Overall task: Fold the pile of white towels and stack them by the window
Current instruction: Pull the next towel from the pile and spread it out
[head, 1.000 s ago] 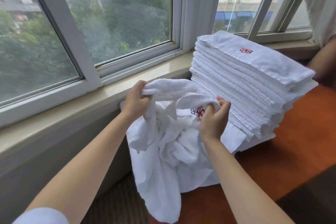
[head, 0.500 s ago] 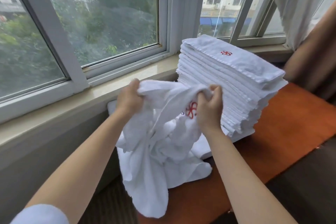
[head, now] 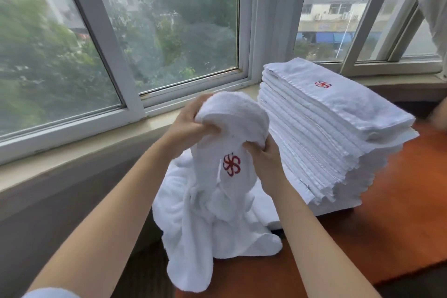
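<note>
Both hands, left [head: 187, 126] and right [head: 262, 155], grip bunched towel [head: 229, 152] beside stack [head: 333, 128]; soft, limp, light, so grab corners.

Left hand [head: 187, 126]: grips crumpled towel [head: 225, 176], frame centre.
Right hand [head: 262, 155]: grips same towel.
Folded stack [head: 333, 133]: right of centre, on wooden table [head: 399, 213].
</note>
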A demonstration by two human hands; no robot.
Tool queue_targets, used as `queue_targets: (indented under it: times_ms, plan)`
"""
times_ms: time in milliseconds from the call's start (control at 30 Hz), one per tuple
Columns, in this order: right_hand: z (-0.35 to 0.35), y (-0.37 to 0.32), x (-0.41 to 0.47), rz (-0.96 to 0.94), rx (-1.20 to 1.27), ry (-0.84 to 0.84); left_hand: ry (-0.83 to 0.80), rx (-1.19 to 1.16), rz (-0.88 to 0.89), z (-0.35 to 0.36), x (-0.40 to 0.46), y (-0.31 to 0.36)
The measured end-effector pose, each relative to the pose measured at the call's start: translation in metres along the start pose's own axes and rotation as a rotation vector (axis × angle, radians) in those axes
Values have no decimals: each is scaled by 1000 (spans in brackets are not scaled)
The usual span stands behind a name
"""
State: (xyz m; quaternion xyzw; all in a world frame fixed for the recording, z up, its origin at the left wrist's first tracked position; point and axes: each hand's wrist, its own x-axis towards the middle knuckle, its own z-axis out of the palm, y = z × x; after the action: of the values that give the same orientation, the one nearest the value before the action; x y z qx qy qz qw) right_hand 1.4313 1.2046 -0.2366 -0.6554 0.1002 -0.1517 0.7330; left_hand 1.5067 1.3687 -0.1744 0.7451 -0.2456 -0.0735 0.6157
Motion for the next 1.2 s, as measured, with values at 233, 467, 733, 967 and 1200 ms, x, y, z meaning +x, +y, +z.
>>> queue_targets:
  times_ms: [233,467,733,967,1200]
  plan:
    - [-68,15,-16,192,196,-111,-189,-25,-328,65,-39,-38]
    - [-151,25,-34,440,87,-88,-324,4,-518,150,-42,-45]
    - [-253,42,-103,556,96,172,-643,73,-471,264,-43,-61]
    - [-348,52,-93,546,77,316,-670,61,-420,364,-22,-45]
    - [-480,48,-38,503,120,315,-513,16,-553,497,36,-42]
